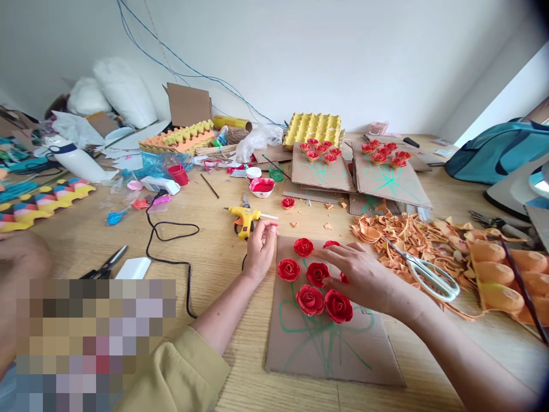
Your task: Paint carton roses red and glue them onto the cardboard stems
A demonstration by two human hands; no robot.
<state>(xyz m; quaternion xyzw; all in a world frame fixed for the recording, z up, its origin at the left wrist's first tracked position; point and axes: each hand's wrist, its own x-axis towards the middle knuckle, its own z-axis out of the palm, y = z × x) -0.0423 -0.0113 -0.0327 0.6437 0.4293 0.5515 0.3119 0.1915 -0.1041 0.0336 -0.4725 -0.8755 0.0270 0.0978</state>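
Note:
A cardboard sheet (295, 357) with green painted stems and several red paper roses (310, 300) lies in front of me. My right hand (358, 274) reaches over the roses from the right, fingers stretched out and apart. It partly hides the roses at the upper right; whether the fingertips touch them I cannot tell. At the sheet's upper left corner is my left hand (261, 252), its fingertips pinched together. Anything between them is too small to make out. Just beyond it lies a yellow glue gun (244, 220) with a white glue stick in its back end.
A loose red rose (288, 203) and a bowl of red paint (261, 186) lie farther back. Finished flower boards (323, 171) stand behind. To the right are orange egg-carton scraps (407, 237) and scissors (433, 278). A black cord (189, 280) runs left, near another person's arm (21, 269).

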